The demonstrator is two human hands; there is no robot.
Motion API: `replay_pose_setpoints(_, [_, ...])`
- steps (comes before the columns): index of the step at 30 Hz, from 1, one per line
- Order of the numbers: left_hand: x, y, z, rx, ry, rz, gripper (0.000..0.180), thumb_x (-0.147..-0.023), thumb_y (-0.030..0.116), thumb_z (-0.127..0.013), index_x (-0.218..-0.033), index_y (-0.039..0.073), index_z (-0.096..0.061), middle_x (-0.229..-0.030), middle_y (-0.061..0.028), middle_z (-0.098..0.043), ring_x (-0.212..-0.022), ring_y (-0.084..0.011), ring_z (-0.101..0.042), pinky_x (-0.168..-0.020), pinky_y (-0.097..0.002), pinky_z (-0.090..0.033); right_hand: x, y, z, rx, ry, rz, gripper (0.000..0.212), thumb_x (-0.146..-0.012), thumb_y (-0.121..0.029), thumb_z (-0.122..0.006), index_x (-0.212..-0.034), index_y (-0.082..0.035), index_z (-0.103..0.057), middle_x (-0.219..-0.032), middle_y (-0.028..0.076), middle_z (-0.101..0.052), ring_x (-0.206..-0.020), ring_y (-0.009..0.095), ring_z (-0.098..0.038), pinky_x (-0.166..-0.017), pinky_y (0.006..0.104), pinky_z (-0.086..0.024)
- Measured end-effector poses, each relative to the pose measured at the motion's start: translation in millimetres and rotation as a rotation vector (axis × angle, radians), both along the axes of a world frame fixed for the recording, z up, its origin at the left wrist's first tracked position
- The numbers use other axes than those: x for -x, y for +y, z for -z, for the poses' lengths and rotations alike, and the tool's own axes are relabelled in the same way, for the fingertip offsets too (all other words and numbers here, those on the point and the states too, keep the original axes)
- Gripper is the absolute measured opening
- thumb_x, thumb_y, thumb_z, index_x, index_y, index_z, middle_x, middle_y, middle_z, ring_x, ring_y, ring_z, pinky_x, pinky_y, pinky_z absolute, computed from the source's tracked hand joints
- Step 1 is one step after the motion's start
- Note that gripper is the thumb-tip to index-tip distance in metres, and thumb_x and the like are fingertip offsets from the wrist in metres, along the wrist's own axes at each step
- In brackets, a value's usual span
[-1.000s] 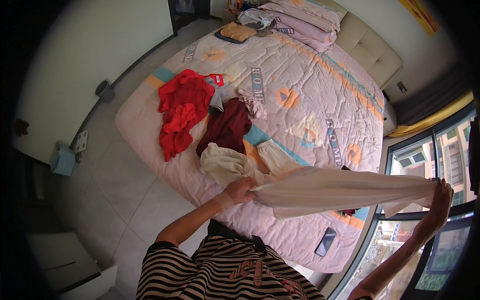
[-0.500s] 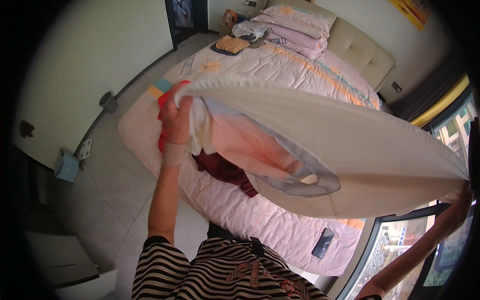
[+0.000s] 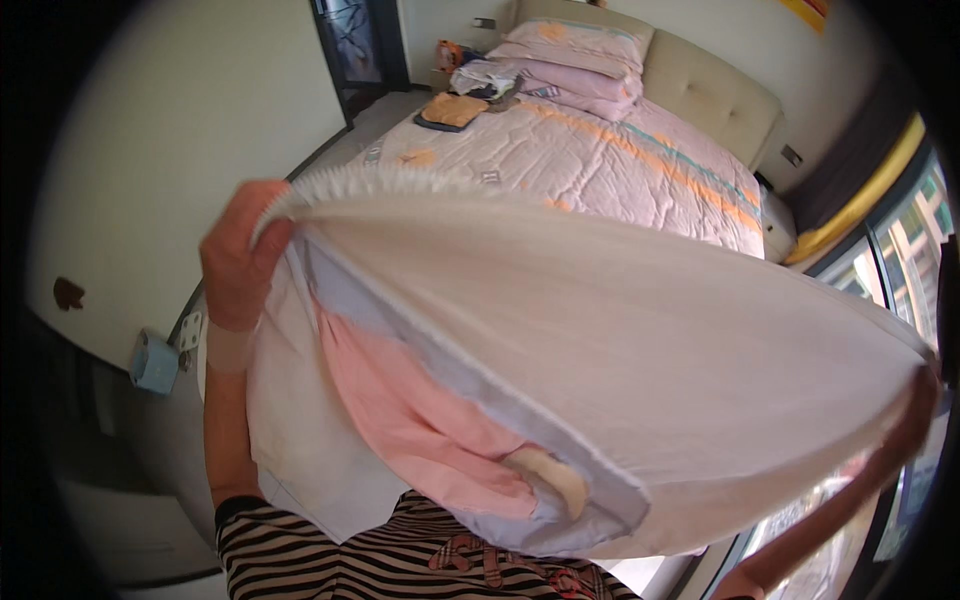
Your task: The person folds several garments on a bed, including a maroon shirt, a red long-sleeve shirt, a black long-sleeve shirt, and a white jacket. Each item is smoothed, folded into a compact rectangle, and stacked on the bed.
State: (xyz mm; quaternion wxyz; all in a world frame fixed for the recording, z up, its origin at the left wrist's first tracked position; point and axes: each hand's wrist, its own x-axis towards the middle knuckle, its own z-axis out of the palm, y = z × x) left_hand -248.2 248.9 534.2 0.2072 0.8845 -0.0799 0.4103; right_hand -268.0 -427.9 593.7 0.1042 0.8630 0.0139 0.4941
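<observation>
A large cream cloth (image 3: 600, 290) with a gathered, ruffled edge is stretched wide across the view, above the bed's near part. A grey-blue strip and a pink piece of fabric (image 3: 400, 410) show at its opening, with a small pale-yellow patch low on it. My left hand (image 3: 243, 255) is closed on the cloth's upper left corner, thumb in front. Out at the far right, my right hand (image 3: 918, 395) grips the opposite end; its fingers are dark and partly hidden. I cannot tell what kind of article the cloth is.
Behind the cloth is a bed with a pink patterned quilt (image 3: 600, 170), stacked pillows (image 3: 575, 70) and a folded orange-tan cloth (image 3: 453, 110). A light blue bin (image 3: 154, 362) stands near the left wall. Windows (image 3: 915, 240) and a dark curtain (image 3: 850, 170) are on the right.
My left hand has moved left and down with its corner, spreading the cloth wider and nearer to me. It now covers the phone and the dark red cloth on the bed.
</observation>
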Motion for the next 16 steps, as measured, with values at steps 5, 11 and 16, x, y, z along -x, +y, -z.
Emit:
replay_pose_setpoints(5, [-52, 53, 131, -0.205, 0.346, 0.008, 0.022, -0.074, 0.012, -0.066, -0.092, 0.003, -0.057, -0.088, -0.0116, -0.056, -0.081, -0.0312, -0.056, -0.067, -0.0353, -0.046, -127, 103, 214, -0.817, 0.598, -0.165, 0.022, -0.088, -0.015, -0.046, -0.099, -0.003, -0.06, -0.09, 0.006, -0.06, -0.086, 0.015, -0.056, -0.074, 0.0266, -0.044])
replay_pose_setpoints(11, [-173, 76, 354, -0.323, 0.778, 0.056, 0.025, -0.076, 0.025, -0.065, -0.076, 0.005, -0.05, -0.088, -0.0117, -0.056, -0.082, -0.0336, -0.056, -0.063, -0.044, -0.045, -201, 153, 451, -0.872, 0.808, 0.012, 0.023, -0.08, -0.028, -0.06, -0.087, -0.006, -0.062, -0.079, 0.009, -0.061, -0.072, 0.022, -0.059, -0.066, 0.0333, -0.046])
replay_pose_setpoints(16, [-237, 91, 471, -0.535, 0.892, -0.058, 0.024, -0.075, 0.028, -0.065, -0.081, 0.008, -0.053, -0.105, -0.014, -0.055, -0.116, -0.0283, -0.044, -0.072, -0.0458, -0.049, -222, 195, 543, -0.635, 0.84, 0.219, 0.03, -0.076, -0.036, -0.064, -0.099, -0.017, -0.064, -0.107, 0.01, -0.057, -0.098, 0.033, -0.055, -0.076, 0.0409, -0.047])
